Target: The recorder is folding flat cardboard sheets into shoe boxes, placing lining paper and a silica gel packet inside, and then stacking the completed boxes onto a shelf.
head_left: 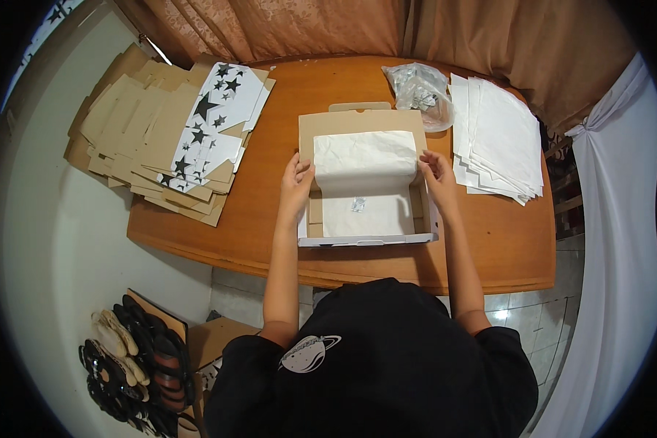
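Note:
An open cardboard box (pixel 308 212), brown inside and white outside, lies in front of me on the wooden table. Its lid (pixel 358 123) leans up at the far side. A sheet of white paper (pixel 365 157) lines the bottom and runs up against the lid. On the paper's lower part rests a small sachet (pixel 358 205). My left hand (pixel 297 179) has its fingers bent around the box's left edge where the lid meets it. At the opposite edge, my right hand (pixel 436 174) grips the box in the same way. Both sets of fingertips are partly hidden.
At the far left, flat cardboard blanks (pixel 135 117) lie stacked, the top one white with black stars. A clear plastic bag (pixel 421 95) of small sachets stands behind the box. White paper sheets (pixel 496 139) are piled to the right. Shoes (pixel 135 365) sit at the lower left.

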A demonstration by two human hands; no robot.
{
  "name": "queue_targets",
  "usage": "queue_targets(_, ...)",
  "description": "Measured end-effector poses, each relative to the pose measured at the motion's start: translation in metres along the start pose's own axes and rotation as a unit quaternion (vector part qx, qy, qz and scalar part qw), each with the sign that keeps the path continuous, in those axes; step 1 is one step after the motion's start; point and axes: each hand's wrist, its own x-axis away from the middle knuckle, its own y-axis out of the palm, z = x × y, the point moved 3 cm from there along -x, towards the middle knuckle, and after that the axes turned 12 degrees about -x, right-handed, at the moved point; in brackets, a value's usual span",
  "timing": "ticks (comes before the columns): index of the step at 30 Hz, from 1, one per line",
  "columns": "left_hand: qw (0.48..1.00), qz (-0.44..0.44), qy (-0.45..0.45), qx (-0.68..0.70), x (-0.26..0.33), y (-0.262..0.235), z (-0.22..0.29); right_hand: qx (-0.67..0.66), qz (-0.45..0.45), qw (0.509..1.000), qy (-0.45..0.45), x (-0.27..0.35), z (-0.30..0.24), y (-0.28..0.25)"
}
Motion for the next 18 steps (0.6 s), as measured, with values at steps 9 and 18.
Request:
queue_targets(9,0.999,0.001,-0.024,0.04,-0.015,0.006,-0.003,-0.001,0.002,1.0,0.021,-0.021,0.016,-0.001)
queue_targets(18,0.997,-0.024,0.017,-0.069,-0.02,0.002,-0.007,0.044,-0.025,0.996,0.071,-0.023,0.009,-0.006)
